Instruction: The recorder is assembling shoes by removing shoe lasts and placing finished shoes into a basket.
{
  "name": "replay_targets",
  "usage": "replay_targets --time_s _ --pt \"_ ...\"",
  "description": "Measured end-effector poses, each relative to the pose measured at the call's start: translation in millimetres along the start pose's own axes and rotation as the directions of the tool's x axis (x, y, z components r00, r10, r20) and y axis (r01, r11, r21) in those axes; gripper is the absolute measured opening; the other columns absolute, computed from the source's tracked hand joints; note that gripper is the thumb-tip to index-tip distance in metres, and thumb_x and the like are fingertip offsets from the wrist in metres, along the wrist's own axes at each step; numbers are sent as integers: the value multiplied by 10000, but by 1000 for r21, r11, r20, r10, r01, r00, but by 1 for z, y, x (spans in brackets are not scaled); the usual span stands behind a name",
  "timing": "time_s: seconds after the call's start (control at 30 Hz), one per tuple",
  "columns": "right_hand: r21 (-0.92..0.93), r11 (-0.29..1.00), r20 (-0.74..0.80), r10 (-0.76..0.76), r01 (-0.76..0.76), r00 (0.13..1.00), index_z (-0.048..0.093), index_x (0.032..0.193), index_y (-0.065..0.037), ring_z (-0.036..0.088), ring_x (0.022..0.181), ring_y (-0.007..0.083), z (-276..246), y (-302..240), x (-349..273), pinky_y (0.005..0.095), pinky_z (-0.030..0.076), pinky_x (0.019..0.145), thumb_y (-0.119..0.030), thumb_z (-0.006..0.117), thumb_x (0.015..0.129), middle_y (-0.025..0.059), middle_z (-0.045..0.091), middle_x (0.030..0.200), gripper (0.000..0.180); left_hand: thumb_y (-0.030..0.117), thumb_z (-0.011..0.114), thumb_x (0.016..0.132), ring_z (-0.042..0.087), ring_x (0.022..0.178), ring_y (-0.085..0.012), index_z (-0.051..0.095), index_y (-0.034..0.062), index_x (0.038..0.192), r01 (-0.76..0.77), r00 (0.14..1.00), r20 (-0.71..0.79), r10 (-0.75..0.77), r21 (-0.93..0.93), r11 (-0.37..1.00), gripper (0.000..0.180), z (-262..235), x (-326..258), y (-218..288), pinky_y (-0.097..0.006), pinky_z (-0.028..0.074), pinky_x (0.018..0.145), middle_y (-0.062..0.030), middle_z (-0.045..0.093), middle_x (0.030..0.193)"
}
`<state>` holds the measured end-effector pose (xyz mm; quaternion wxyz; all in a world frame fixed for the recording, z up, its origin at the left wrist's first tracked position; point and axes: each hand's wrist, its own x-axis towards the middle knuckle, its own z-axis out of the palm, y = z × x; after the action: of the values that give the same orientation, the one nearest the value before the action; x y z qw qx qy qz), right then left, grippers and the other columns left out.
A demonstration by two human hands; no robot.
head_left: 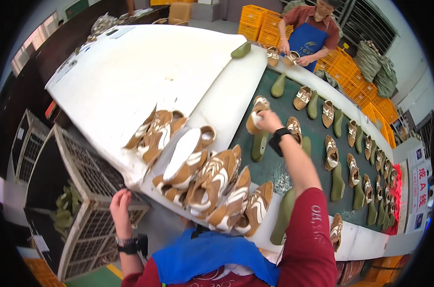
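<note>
Head view, right hand (268, 120) outstretched, apparently gripping shoe upper (256, 115)

Red sleeves, blue apron (212, 258), black wristwatches on both wrists.

Tan-and-white shoe uppers (212, 184) are piled on a white table (131, 76); olive-green shoe lasts (338, 182) are lined along a dark green conveyor belt (279, 167); orange crates (255, 21) are stacked behind.

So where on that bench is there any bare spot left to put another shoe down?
The broad white tabletop is bare beyond the heap of tan-and-white shoe uppers. On the dark green conveyor belt, a patch lies open between the right hand and the green plastic shoe last near the person. The belt's far right side is crowded with rows of shoes and lasts.
</note>
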<state>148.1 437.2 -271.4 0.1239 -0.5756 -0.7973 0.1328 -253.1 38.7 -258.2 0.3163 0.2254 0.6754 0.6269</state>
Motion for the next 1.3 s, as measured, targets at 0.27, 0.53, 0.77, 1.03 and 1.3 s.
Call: replay_targets --time_s 0.27,0.53,0.77,1.03,1.3 --pt "6 970 24 245 -245 969 653 1000 -135 594 953 297 103 20 61 401 467 839 -141 521 804 163 626 991 236 128 528 886 564 875 -119 547 -14 1024 75 982 -180 -65 50 996 198 -20 19 -29 -233 463 782 -51 572 938" --pt "173 976 -133 155 -131 979 435 1231 -114 474 1088 365 111 35 55 410 415 908 12 513 720 202 412 1253 532 135 529 896 559 840 -87 552 19 1025 106 992 -75 -99 85 991 175 1 16 -23 -197 461 750 -36 585 921" --pt "270 963 66 -3 -15 998 561 1114 -30 606 851 244 -82 83 -126 327 477 762 -110 606 742 127 632 944 383 117 472 924 549 928 -145 513 -40 1070 -115 991 82 109 72 991 219 32 16 13 -266 461 862 -96 558 986" --pt "-149 615 74 788 -775 611 643 813 -22 625 742 293 -134 210 -510 362 488 671 -218 717 538 158 646 762 346 105 468 920 554 936 -162 512 -46 1075 -261 865 428 262 -63 963 221 107 -40 59 -289 450 889 -115 563 985" --pt "-259 350 -196 894 -900 404 638 983 -100 597 903 325 -11 214 -633 391 479 793 -240 595 741 173 608 979 283 23 475 877 571 887 -143 563 -24 1000 -288 519 815 258 -118 950 158 170 -117 59 -257 440 808 -84 607 924"
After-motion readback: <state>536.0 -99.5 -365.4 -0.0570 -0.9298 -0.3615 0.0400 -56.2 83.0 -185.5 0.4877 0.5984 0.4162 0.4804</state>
